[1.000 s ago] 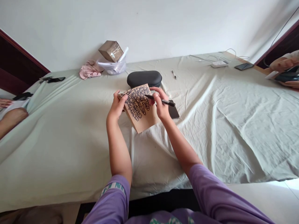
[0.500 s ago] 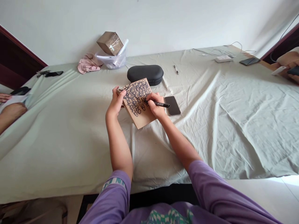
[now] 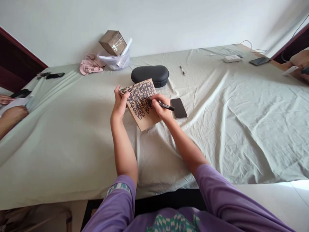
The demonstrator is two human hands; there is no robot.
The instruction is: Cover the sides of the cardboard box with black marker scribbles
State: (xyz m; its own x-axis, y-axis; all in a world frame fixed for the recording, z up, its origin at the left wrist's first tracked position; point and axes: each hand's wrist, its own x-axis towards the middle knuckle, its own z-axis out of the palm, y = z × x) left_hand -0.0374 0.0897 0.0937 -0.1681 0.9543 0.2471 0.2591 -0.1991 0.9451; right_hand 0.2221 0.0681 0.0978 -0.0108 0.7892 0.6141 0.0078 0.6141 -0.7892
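Note:
A tan notebook [image 3: 149, 121], its face covered with black looping scribbles except along the lower edge, is tilted in front of me. My left hand [image 3: 120, 102] grips its left side, thumb on the face and the other fingers mostly hidden behind. Between the fingers of my right hand [image 3: 162, 107] is a black marker [image 3: 168, 107], its tip at the scribbles near the right side. A dark phone [image 3: 179, 108] lies just right of my right hand. Behind the notebook's upper edge sits a black hard case [image 3: 150, 74].
Toward the wall are a pink cloth [image 3: 91, 65], a clear plastic bowl [image 3: 118, 63] with a cardboard box [image 3: 113, 42], and a pen [image 3: 182, 70]. At right lie a white power strip [image 3: 232, 58] and another phone [image 3: 259, 61]. Other people's hands show at both sides.
My right hand has shifted the marker tip slightly up and left over the notebook, tilting the marker a little. The whole view has moved slightly; my left hand keeps its hold.

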